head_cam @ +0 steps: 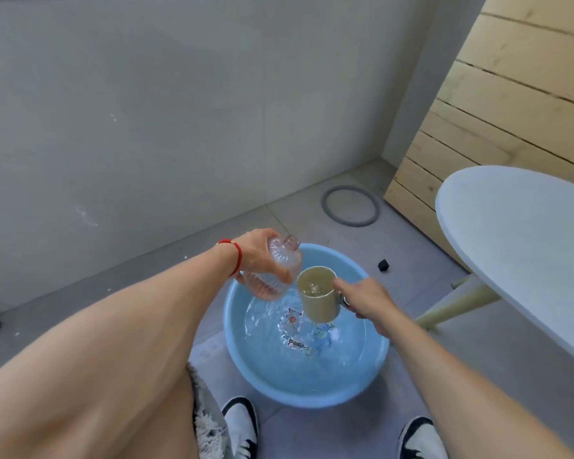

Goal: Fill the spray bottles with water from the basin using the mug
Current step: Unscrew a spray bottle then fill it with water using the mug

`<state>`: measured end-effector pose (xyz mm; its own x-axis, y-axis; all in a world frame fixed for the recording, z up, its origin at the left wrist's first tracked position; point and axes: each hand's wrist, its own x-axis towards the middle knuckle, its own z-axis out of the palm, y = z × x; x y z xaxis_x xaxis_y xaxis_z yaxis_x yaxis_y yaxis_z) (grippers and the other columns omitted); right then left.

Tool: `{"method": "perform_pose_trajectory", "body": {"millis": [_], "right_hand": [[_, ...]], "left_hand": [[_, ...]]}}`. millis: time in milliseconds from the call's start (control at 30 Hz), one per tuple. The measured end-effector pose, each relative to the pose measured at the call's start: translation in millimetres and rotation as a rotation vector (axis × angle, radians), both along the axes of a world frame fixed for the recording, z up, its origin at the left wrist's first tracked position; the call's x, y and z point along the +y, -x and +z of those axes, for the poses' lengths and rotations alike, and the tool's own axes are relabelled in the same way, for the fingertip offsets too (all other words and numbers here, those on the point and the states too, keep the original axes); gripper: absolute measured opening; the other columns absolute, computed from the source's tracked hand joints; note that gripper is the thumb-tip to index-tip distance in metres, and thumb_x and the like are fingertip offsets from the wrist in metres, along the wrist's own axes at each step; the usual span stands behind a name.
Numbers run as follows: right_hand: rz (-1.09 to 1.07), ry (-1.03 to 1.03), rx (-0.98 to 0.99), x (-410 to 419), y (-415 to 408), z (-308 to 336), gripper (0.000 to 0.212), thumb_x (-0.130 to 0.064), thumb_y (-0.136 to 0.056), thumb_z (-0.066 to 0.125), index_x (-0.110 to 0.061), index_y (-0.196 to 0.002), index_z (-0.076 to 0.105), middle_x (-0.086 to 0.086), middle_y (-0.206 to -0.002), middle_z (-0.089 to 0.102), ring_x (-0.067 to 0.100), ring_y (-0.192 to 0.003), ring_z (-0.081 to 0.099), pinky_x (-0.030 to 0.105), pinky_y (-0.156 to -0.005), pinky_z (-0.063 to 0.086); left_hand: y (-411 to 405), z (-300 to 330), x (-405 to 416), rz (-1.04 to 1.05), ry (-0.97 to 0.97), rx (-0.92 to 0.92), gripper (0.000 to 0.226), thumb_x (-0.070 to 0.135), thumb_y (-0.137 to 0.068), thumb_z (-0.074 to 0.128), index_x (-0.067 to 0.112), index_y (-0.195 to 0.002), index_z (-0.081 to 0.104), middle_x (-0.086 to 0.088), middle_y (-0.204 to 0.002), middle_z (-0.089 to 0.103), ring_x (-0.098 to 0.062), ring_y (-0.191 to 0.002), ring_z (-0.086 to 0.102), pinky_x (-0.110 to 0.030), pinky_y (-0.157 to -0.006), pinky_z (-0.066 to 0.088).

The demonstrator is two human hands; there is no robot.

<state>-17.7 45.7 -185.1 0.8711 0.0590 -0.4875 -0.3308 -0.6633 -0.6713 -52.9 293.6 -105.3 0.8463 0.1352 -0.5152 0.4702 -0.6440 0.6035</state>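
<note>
Left hand [259, 260] grips a ribbed clear pink spray bottle [279, 270], tilted; right hand [367, 301] grips a beige mug [317, 294] by its handle. Advise: align rim with bottle neck over the blue plastic basin [246, 359], pour slowly.

One wide-angle view looks from the person's head, forward and steeply down past both forearms. It sits close above the basin [307, 376] on the floor [312, 207], facing the wall [146, 111].
</note>
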Motion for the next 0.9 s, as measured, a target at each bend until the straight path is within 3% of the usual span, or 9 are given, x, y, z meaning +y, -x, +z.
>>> {"method": "perform_pose_trajectory", "body": {"millis": [100,233,367,433,700,900], "right_hand": [[0.018,0.037,-0.104,-4.3,-13.0,58.1,0.041,-0.056,-0.065,0.064,-0.019,-0.053,0.05,-0.001,-0.049,0.049,0.022,-0.055,0.044,0.03,-0.059,0.041],[0.051,0.112,-0.275,-4.0,-15.6,122.0,0.05,-0.05,-0.078,0.068,-0.019,-0.05,0.039,-0.001,-0.051,0.042,0.021,-0.051,0.037,0.029,-0.052,0.029],[0.088,0.167,-0.404,-1.8,-12.6,152.1,0.055,-0.047,-0.083,0.067,-0.02,-0.052,0.03,-0.004,-0.05,0.031,0.02,-0.051,0.026,0.03,-0.05,0.022],[0.126,0.189,-0.471,1.2,-12.3,155.4,0.055,-0.047,-0.082,0.066,-0.02,-0.053,0.028,-0.004,-0.05,0.027,0.02,-0.052,0.024,0.031,-0.051,0.022],[0.203,0.265,-0.683,12.8,-10.9,157.1,0.054,-0.042,-0.079,0.064,-0.018,-0.048,0.028,-0.001,-0.048,0.027,0.024,-0.052,0.028,0.031,-0.049,0.024],[0.232,0.333,-0.763,10.0,-9.3,161.7,0.056,-0.044,-0.083,0.065,-0.017,-0.047,0.031,0.0,-0.047,0.03,0.026,-0.053,0.033,0.033,-0.047,0.021]], "left_hand": [[3.9,5.8,0.3,-0.028,-0.019,0.005,0.098,0.041,-0.049,0.1,0.035,-0.134,0.051,0.007,-0.113,0.058,-0.022,-0.101,0.063,-0.045,-0.064,0.065],[6.8,10.0,-3.4,-0.061,-0.027,-0.011,0.099,0.032,-0.057,0.099,0.035,-0.141,0.048,0.007,-0.117,0.056,-0.016,-0.094,0.063,-0.027,-0.047,0.057],[6.3,12.4,-8.0,-0.139,-0.086,-0.037,0.104,0.038,-0.057,0.098,0.034,-0.146,0.045,0.008,-0.121,0.054,-0.02,-0.104,0.062,-0.031,-0.056,0.061],[5.5,12.6,-10.7,-0.139,-0.069,-0.041,0.104,0.038,-0.056,0.098,0.034,-0.145,0.045,0.008,-0.119,0.055,-0.02,-0.103,0.063,-0.029,-0.052,0.059],[0.6,10.2,-15.7,-0.133,-0.044,-0.051,0.101,0.04,-0.055,0.098,0.036,-0.143,0.048,0.007,-0.123,0.056,-0.021,-0.107,0.063,-0.031,-0.052,0.06],[-2.0,6.6,-14.1,-0.15,-0.08,-0.047,0.101,0.045,-0.054,0.097,0.035,-0.143,0.048,0.008,-0.123,0.054,-0.022,-0.109,0.061,-0.042,-0.063,0.065]]}}
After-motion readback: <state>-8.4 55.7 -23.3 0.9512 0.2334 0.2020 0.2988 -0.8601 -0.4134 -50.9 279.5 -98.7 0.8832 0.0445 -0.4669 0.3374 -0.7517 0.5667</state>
